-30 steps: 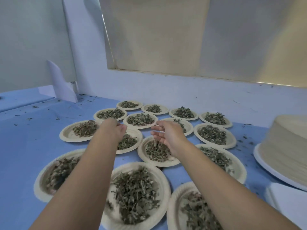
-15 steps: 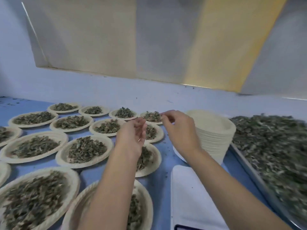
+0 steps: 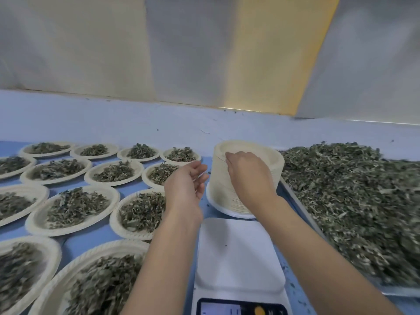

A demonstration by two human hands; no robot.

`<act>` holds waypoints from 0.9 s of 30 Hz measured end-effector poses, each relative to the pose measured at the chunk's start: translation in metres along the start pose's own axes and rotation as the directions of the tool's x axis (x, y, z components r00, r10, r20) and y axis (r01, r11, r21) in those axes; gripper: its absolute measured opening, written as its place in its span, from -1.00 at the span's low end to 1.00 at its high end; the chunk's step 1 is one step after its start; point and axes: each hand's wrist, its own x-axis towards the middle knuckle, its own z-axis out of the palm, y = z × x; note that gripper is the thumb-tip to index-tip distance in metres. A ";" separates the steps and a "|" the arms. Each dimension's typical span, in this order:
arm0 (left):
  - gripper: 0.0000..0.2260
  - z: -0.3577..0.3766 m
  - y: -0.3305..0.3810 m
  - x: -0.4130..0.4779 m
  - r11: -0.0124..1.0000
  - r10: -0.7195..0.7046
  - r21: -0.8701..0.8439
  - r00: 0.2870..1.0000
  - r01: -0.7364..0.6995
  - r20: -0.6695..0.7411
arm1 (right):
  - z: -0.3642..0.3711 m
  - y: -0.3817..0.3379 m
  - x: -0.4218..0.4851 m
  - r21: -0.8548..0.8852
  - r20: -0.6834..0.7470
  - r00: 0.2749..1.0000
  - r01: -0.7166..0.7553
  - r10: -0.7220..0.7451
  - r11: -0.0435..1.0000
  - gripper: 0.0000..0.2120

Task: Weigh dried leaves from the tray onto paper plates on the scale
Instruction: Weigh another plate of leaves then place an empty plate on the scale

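Step in hand, as I read it: peel one plate off the stack of paper plates [image 3: 219,187] and set it on the scale [image 3: 238,253]. The stack sat right behind the scale, just beside the tray [image 3: 293,195] of dried leaves [image 3: 352,201]. Filled plates [image 3: 68,233] covered the blue table [image 3: 91,243] to the left. No plate on the scale yet.

How I'd have run it: nested plates cling, so lift at the rim only and check a second one didn't ride up. I'd have had the left hand steady the stack's side so the pile couldn't tip onto the filled plates. Land the plate flat and centred on the platform, clear of the display [image 3: 241,309], let the reading settle, then add leaves.

Pose: right hand [image 3: 250,178] reached over the stack, back of hand to camera, fingers bent, tips bunched at the near-left rim of the top plate [image 3: 254,145]. Read as a pinch on that rim; the thumb was hidden, so I couldn't tell how deep the hold went. Left hand [image 3: 185,185] hung just beside the stack's left wall, palm turned toward it, fingers loose and slightly curved, holding nothing. I couldn't confirm contact with the stack. Both forearms lay along either side of the scale.
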 end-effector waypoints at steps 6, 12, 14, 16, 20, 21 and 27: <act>-0.80 0.009 -0.009 -0.009 0.998 -0.025 0.055 0.998 0.022 0.052 | -0.002 0.002 0.001 -0.033 0.002 1.000 0.011 -0.011 0.999 -0.82; -0.77 0.015 -0.014 -0.016 0.996 -0.076 0.052 0.993 0.072 0.095 | -0.007 0.000 0.000 -0.011 0.034 0.999 0.015 -0.015 1.000 -0.86; -0.77 0.016 -0.014 -0.018 0.995 -0.083 0.055 0.992 0.078 0.099 | -0.008 -0.001 -0.001 0.008 0.045 0.999 0.024 -0.024 1.000 -0.87; -0.78 0.016 -0.014 -0.018 0.995 -0.085 0.054 0.992 0.080 0.097 | -0.009 -0.002 -0.002 0.027 0.043 0.998 0.045 -0.046 0.999 -0.85; -0.78 0.014 -0.013 -0.015 0.996 -0.082 0.049 0.993 0.078 0.088 | -0.005 0.000 -0.002 0.033 -0.023 0.997 0.069 -0.068 0.997 -0.71; -0.77 0.013 -0.013 -0.014 0.996 -0.079 0.048 0.993 0.075 0.084 | -0.004 0.001 -0.002 0.039 -0.043 0.997 0.068 -0.066 0.997 -0.66; -0.86 0.011 -0.015 -0.008 0.999 -0.007 0.039 0.999 0.005 0.051 | -0.006 -0.005 -0.013 0.152 -0.273 0.951 0.193 -0.147 0.969 -0.64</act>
